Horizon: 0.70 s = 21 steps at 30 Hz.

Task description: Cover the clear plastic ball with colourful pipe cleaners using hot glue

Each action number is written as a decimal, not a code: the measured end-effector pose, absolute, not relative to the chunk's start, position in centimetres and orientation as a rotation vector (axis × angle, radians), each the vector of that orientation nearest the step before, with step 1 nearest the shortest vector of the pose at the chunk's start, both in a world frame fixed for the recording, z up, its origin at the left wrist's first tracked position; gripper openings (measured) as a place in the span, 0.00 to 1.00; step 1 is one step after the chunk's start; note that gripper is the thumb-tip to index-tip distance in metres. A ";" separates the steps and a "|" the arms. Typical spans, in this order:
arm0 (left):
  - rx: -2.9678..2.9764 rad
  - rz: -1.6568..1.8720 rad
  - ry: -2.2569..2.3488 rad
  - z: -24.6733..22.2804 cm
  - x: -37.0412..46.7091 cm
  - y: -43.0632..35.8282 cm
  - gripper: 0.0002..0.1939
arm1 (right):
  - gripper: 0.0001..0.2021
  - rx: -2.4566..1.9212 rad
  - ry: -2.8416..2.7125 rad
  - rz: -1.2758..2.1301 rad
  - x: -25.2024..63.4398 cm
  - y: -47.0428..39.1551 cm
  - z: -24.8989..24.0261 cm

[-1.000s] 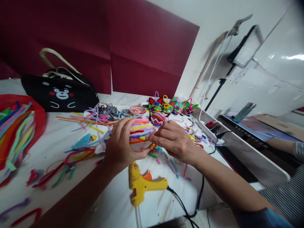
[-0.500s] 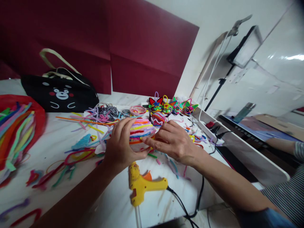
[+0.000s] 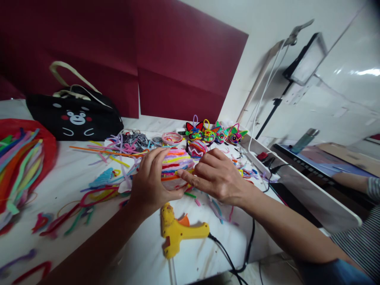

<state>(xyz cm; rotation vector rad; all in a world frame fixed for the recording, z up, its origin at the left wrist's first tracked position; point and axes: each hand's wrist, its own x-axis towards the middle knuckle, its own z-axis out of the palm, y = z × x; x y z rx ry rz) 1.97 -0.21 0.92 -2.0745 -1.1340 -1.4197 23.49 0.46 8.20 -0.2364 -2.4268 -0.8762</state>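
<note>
A round piece banded with colourful fuzzy strips [image 3: 176, 163] is held above the white table. My left hand [image 3: 152, 180] wraps round its left side, thumb underneath. On its right side my right hand [image 3: 215, 176] is closed, the index finger pressed against the lower bands; whether that hand also pinches a strip is hidden. Just below lies a yellow glue gun [image 3: 178, 233] with a clear stick in it. Behind the held piece sits a smaller pink striped ball [image 3: 197, 148].
Several colourful eared ornaments [image 3: 221, 134] line the back. Loose fuzzy stems [image 3: 101, 196] and a red bag of stems [image 3: 49, 146] lie left, near a black bag [image 3: 74, 118]. A white tray edge [image 3: 311, 190] and cables are right; beyond, another person's forearm [image 3: 350, 181] shows.
My right index finger has shifted very slightly along the lower bands. The held piece and my left hand look almost unmoved.
</note>
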 end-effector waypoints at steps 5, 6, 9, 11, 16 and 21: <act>-2.070 -1.430 -1.145 0.7 1.9 -0.1 0.42 | 0.11 -0.220 -2.429 -0.893 23.4 0.4 8.2; -2.071 -1.431 -1.152 0.7 1.9 -0.1 0.42 | 0.11 -0.213 -2.425 -0.910 23.3 0.4 8.2; -2.073 -1.437 -1.189 0.6 1.9 0.0 0.42 | 0.09 -0.180 -2.402 -0.969 23.1 0.4 8.2; -2.070 -1.449 -1.202 0.5 1.9 0.0 0.42 | 0.08 -0.159 -2.386 -1.003 23.0 0.4 8.3; -2.077 -1.472 -1.199 0.4 1.9 0.0 0.41 | 0.10 -0.118 -2.388 -1.072 22.8 0.6 8.9; -2.104 -1.520 -1.227 0.1 2.0 0.0 0.43 | 0.10 -0.084 -2.426 -1.061 23.0 1.0 9.1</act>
